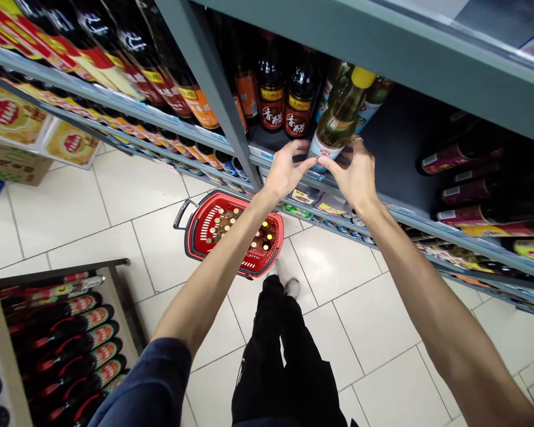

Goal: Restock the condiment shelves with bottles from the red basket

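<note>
A pale bottle with a yellow cap [339, 115] stands at the front edge of a grey shop shelf [396, 209]. My left hand [286, 170] and my right hand [356, 176] both reach up to its base, fingers curled around its white label from either side. Dark vinegar bottles with red labels [286, 95] stand just left of it on the same shelf.
A red shopping basket [231, 232] holding several capped bottles sits on the white tiled floor below. More bottles lie on shelves to the right [476, 193] and upper left [160, 77]. A low display of dark bottles [66, 344] stands at the lower left. Cardboard boxes [13, 118] sit far left.
</note>
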Motion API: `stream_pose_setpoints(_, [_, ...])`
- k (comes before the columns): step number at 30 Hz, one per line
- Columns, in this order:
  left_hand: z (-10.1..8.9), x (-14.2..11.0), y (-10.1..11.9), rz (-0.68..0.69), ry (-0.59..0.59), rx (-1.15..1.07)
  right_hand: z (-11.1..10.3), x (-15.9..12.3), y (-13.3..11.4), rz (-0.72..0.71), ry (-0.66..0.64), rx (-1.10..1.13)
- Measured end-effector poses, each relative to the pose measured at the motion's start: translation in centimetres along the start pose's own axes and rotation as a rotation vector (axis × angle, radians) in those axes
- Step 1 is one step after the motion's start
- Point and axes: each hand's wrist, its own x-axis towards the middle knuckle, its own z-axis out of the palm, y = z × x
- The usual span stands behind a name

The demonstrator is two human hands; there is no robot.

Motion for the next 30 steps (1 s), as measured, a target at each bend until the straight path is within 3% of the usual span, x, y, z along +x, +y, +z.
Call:
stream_pose_setpoints(6, [-2.3,-0.9,-0.4,0.044,0.057,0.297,-0.5,-3.2,0.9,0.064,0.021,-0.135])
stream_pose_setpoints(11, [-3.6,-0.7,-0.5,0.118,-0.119,0.539,0.2,-4.1,0.6,0.044,-0.037,-0.251])
stream_pose_setpoints(17, [-3.2,-0.1,-1.5,0.114,-0.185,0.600,1.1,-3.6,0.5,0.026,-0.043,-0.310])
stream_pose_setpoints(24, [-3.4,0.1,-0.7,0.075,-0.179,0.531,0.9,-4.0,0.4,-0.002,-0.014,-0.314])
stream_pose_setpoints(27, [-3.1,0.7,-0.2,0.033,-0.141,0.393,0.6,-3.6,0.3,0.115,0.074,-0.166])
stream_pose_setpoints(30, [-2.0,1.3,-0.6,0.026,-0.132,0.143,1.3,-2.8,0.3,0.131,0.066,0.047])
